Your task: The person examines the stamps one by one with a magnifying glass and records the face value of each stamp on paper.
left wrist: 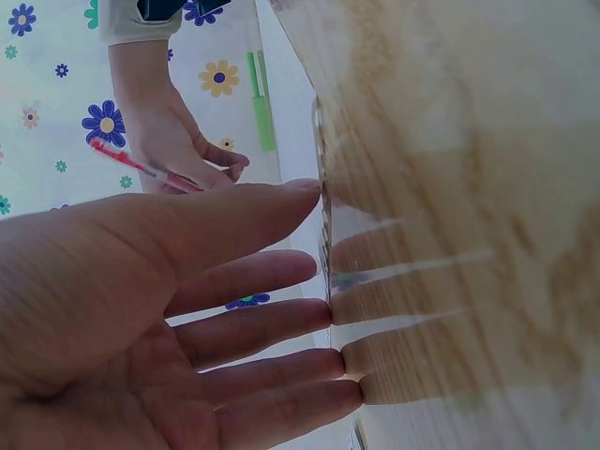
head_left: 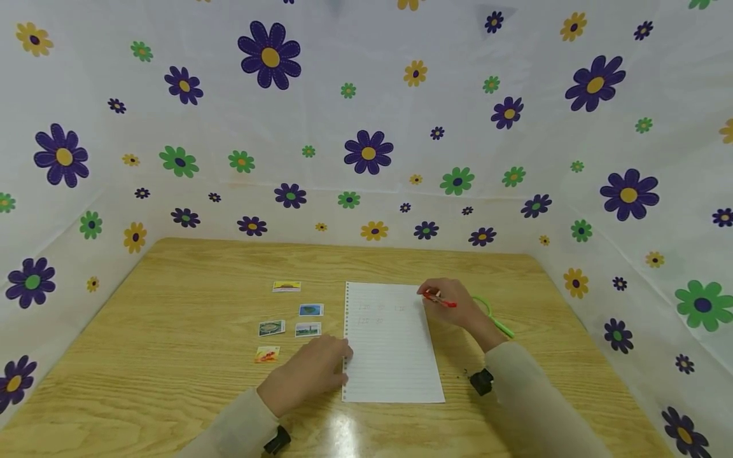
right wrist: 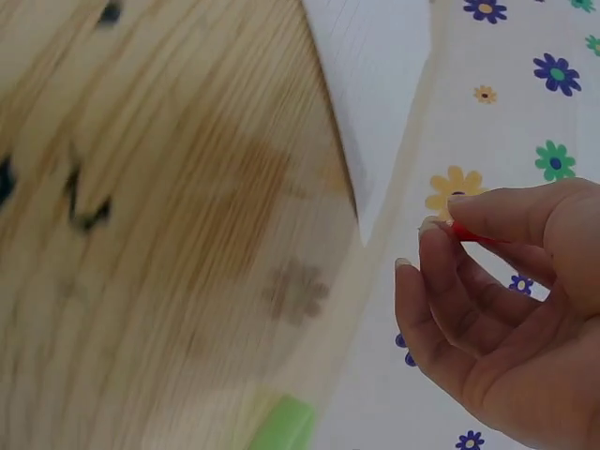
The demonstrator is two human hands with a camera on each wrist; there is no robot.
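A lined sheet of paper (head_left: 392, 362) with punched holes down its left side lies on the table, two rows of faint red writing near its top. My right hand (head_left: 452, 302) pinches a red pen (head_left: 449, 304) between thumb and fingertips at the sheet's upper right edge. The right wrist view shows only a bit of the red pen (right wrist: 462, 231) between the fingertips. At the sheet's left edge rests my left hand (head_left: 312, 371), its fingers (left wrist: 272, 323) extended in the left wrist view. Left of the sheet lie several small picture cards, including a yellow one (head_left: 267, 355).
Beyond my right hand lies a green-rimmed tool with a straight handle (head_left: 504, 327), like a magnifying glass, partly hidden by the hand. Small dark bits (head_left: 465, 374) lie near my right wrist. A flowered cloth (head_left: 321, 127) walls in the wooden table (head_left: 189, 299).
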